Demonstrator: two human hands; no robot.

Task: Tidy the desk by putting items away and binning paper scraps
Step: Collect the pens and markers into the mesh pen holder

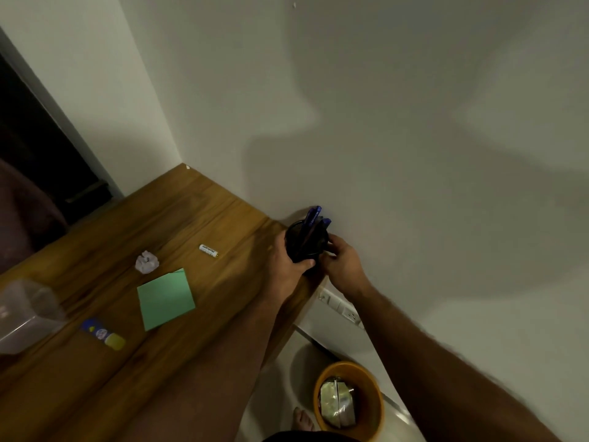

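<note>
A black pen holder [304, 239] with blue pens [311, 216] stands at the desk's far right edge by the wall. My left hand [288, 264] grips its left side. My right hand [342, 261] holds its right side, fingers curled round it. On the wooden desk [207, 314] lie a crumpled white paper scrap [146, 261], a white battery [208, 251], a green sticky-note pad [165, 298] and a blue and yellow glue stick [103, 334].
A clear plastic container [27, 314] sits at the desk's left edge. An orange bin [349, 401] with wrappers inside stands on the floor right of the desk, beside a bare foot [302, 419]. Wall sockets [339, 306] run low along the wall.
</note>
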